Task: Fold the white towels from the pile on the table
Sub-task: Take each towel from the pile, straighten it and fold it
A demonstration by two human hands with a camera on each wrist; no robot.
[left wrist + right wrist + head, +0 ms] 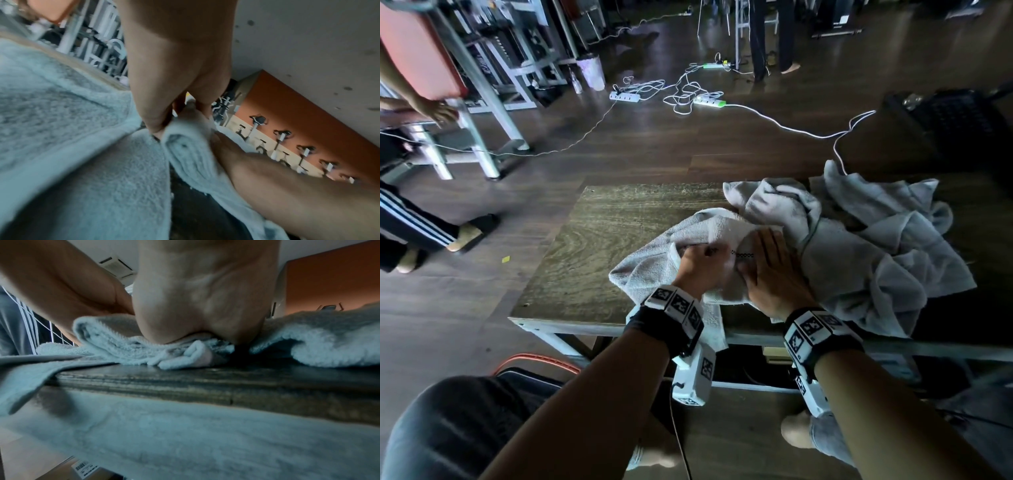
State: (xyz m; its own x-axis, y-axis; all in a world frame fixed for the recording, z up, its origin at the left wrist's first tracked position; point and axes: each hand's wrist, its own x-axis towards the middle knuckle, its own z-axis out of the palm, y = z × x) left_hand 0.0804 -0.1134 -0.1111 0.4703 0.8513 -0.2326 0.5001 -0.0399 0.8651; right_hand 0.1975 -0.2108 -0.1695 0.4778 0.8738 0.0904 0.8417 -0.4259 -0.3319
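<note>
A white towel point(650, 270) lies crumpled near the front edge of the wooden table point(592, 240), with one corner hanging over the edge. My left hand point(697, 253) grips a fold of it, and in the left wrist view the fingers point(156, 120) pinch a rolled towel edge point(185, 151). Right beside it, my right hand point(767, 257) lies flat with straight fingers and presses the towel down. The right wrist view shows the palm point(197, 305) bearing on bunched towel point(115, 340). The pile of white towels point(876, 246) covers the table's right side, touching the held towel.
The table's left half shows bare wood. Another person's legs in striped trousers point(414, 222) stand at the left by metal bench frames point(482, 137). Power strips and white cables point(709, 99) lie on the floor beyond. A black crate point(955, 120) sits far right.
</note>
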